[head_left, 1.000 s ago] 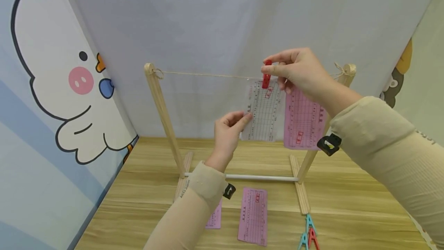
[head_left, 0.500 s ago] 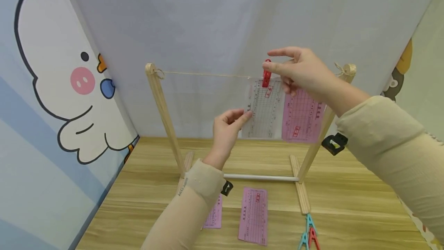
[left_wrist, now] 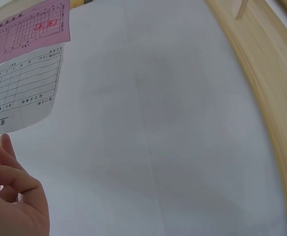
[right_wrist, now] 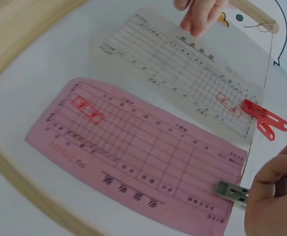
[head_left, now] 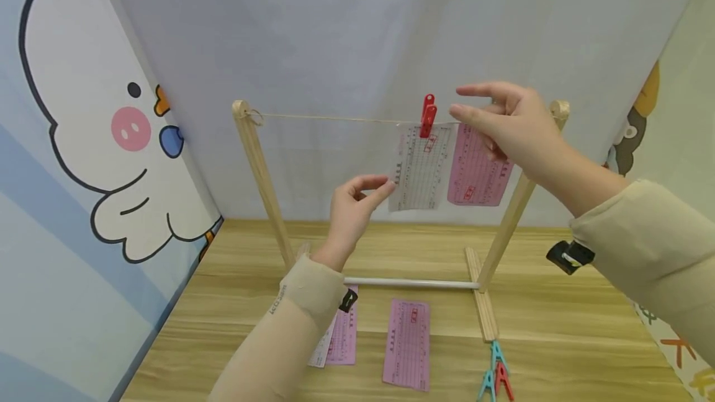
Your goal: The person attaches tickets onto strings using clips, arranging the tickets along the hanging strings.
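A white receipt slip (head_left: 420, 169) hangs from a string held by a red clothespin (head_left: 428, 118). With thumb and fingertips drawn together, my left hand (head_left: 350, 213) pinches the slip's left edge low down. My right hand (head_left: 511, 126) is to the right of the clothespin, thumb and index finger spread with nothing between them. Behind that hand hangs a pink receipt slip (head_left: 479, 169); the right wrist view shows a grey-green clothespin (right_wrist: 233, 193) holding it to the string. In the left wrist view, my left fingers (left_wrist: 6, 142) are right at the white slip's edge.
The string (head_left: 324, 118) runs between two wooden posts (head_left: 262, 185), joined low by a white rod (head_left: 413, 283). On the table (head_left: 536, 327) lie a pink slip (head_left: 406, 345), more slips (head_left: 343, 340) partly under my left sleeve, and several blue and red clothespins (head_left: 496, 371).
My right hand has let go of the red clothespin and moved right. Both hanging slips have swung back toward the backdrop. My left hand has shifted slightly left.
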Tool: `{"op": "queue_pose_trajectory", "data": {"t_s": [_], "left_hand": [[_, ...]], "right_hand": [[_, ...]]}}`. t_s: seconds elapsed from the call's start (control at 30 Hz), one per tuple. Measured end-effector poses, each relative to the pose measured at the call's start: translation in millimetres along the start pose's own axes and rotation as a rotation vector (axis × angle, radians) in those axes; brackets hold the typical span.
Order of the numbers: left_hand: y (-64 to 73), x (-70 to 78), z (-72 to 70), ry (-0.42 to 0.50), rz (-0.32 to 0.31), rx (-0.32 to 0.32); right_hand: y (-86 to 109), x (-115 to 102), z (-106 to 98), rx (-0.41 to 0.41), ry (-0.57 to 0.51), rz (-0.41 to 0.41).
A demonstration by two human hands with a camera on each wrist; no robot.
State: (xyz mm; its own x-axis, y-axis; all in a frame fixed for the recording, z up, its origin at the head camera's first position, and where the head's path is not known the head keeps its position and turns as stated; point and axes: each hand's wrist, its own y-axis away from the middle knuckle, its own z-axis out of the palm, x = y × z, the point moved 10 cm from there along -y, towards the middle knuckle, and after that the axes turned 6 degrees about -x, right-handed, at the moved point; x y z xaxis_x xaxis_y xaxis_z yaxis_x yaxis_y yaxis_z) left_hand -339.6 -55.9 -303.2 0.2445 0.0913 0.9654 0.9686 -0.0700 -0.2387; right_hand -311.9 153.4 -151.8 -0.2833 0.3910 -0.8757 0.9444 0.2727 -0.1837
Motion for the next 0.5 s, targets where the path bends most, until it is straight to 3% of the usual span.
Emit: {"op": "queue_pose_trajectory", "data": {"t_s": [0.27,0.5], "left_hand": [[9.0,-13.8,-13.9,-0.044,-0.048,0.011],[22.9,-33.9,-25.5,-0.063,-0.119,0.002]], "right_hand": [[27.7,16,-15,0.116,0.01,-0.098],[55.9,33,-19,0.141,0.052,-0.088]]}}
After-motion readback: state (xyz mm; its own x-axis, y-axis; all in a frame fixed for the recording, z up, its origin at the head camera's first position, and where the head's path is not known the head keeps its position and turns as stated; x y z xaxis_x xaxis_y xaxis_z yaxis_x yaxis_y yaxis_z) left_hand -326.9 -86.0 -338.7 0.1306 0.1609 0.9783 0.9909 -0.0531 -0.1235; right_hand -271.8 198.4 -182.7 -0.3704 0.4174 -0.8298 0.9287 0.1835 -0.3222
